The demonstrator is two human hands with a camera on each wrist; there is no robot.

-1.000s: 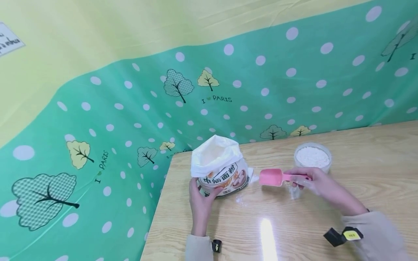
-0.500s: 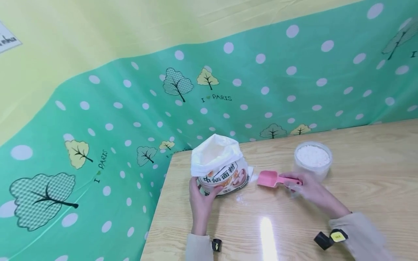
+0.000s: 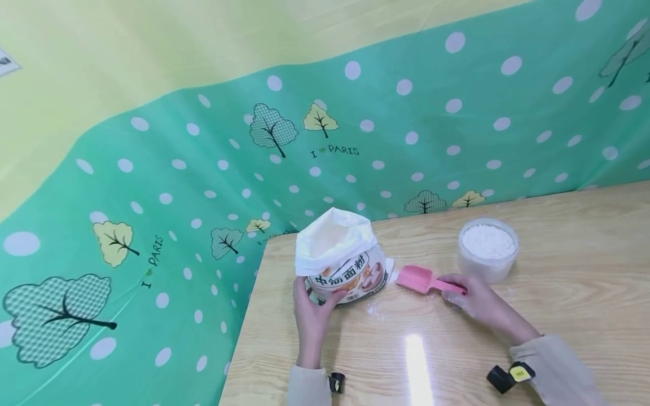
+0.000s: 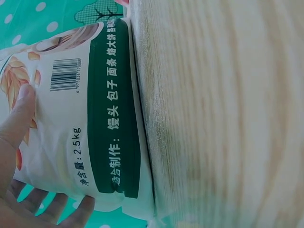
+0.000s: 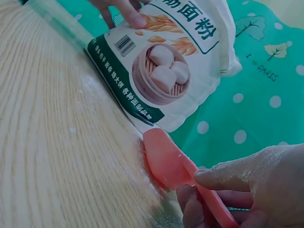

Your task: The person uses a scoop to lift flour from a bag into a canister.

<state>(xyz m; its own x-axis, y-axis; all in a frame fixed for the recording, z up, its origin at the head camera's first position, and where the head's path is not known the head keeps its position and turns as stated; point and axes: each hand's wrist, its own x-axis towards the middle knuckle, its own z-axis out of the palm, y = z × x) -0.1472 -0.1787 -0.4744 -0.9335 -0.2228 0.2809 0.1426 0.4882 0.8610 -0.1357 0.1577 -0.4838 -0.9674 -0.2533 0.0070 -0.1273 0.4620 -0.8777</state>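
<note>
An open white flour bag (image 3: pixel 363 276) with its top rolled outward stands on the table. My left hand (image 3: pixel 311 318) grips its lower left side. In the left wrist view the thumb (image 4: pixel 21 111) lies on the printed front and the fingers reach around the bag's side. My right hand (image 3: pixel 474 299) holds a pink scoop (image 3: pixel 415 278) by its handle, the blade pointing left, low at the table beside the bag's right bottom corner. White powder dusts the right thumb (image 5: pixel 228 176) in the right wrist view. The far side of the bag is hidden.
A clear round tub (image 3: pixel 479 269) full of white powder stands behind my right hand. Powder traces mark the wooden table (image 3: pixel 365 349) near the scoop. A green dotted curtain (image 3: pixel 386 113) hangs along the table's back and left edges.
My right hand has moved left and toward me, away from the tub, bringing the scoop down beside the bag. The left hand keeps its grip; the bag stays put.
</note>
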